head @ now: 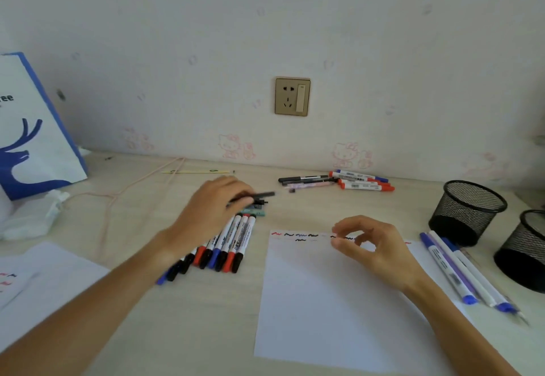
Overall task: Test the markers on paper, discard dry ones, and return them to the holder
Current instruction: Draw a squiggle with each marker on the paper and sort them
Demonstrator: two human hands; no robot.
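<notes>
My left hand (213, 207) grips a black pen (259, 195) above a row of several markers (227, 246) with red, black and blue caps lying on the desk. My right hand (371, 246) hovers over the top of a white sheet of paper (324, 302), its thumb and fingers loosely curled with nothing visibly in them. Short red, black and blue test scribbles (295, 234) run along the sheet's top edge. Two black mesh holders (466, 210) stand at the right.
More markers and pens (348, 181) lie by the wall. Several blue and purple pens (460, 272) lie right of the sheet. A blue-and-white paper bag (32, 139) and crumpled tissue (35, 216) sit at left, with another scribbled sheet (35, 281) at front left.
</notes>
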